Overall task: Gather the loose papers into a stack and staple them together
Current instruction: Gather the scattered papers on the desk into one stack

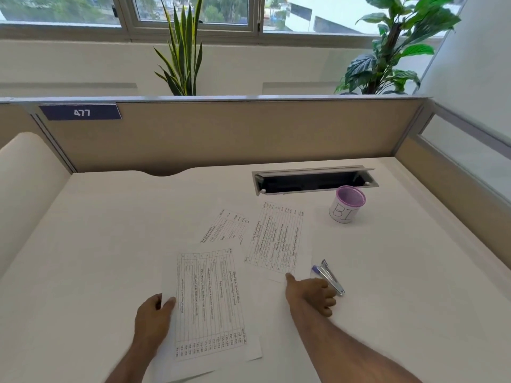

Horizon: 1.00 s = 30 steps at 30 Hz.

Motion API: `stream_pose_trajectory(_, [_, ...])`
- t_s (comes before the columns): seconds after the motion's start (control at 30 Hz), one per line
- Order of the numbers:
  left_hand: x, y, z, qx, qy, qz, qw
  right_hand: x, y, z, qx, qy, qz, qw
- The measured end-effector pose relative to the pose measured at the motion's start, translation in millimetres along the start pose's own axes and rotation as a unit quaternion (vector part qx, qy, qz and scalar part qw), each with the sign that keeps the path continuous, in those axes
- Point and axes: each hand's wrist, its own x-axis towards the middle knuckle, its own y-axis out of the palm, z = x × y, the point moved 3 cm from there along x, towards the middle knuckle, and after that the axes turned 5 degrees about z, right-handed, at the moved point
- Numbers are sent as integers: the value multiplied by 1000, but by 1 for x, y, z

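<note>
Three printed sheets lie on the white desk. The nearest sheet [211,302] is gripped at its left edge by my left hand [154,313], and at least one more sheet shows under it. A second sheet [276,239] lies to the right, further back. My right hand [309,294] rests at its near corner, thumb touching the paper, fingers curled. A third sheet [225,226] lies behind, partly covered by the near sheet. A blue and silver stapler [330,276] lies just right of my right hand, touching the knuckles or close to them.
A pink mesh pen cup [347,204] with a white label stands at the back right. Behind it an open cable hatch [313,179] is set into the desk. Beige partition walls [221,134] enclose the desk at the back and sides. Plants stand beyond the partition.
</note>
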Motion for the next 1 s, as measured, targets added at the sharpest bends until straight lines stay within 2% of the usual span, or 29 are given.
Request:
stream_pose_trajectory(0.2, [1, 1, -2, -15, 6, 6, 1000, 6, 1, 5, 35, 17, 23, 999])
stream_pose_trajectory(0.4, [3, 2, -5, -28, 1, 17, 999, 12, -5, 0, 167, -122, 65, 976])
stream_pose_trajectory(0.47, [1, 1, -6, -39, -7, 16, 999, 17, -13, -2, 252, -130, 89, 955])
stream_pose_trajectory(0.53, [-1, 0, -5, -42, -15, 13, 999, 18, -25, -4, 376, -111, 132, 911])
stream_pose_trajectory(0.63, [0, -1, -3, -45, -20, 13, 999, 6, -42, -11, 459, -85, 207, 860])
stream_pose_trajectory(0.8, [-3, 3, -8, -51, -24, 21, 998, -23, -44, -45, 427, -33, 351, 832])
stream_pose_trajectory(1.0, [-9, 6, -11, -64, -20, 27, 997, -53, -16, -77, 306, -69, 414, 855])
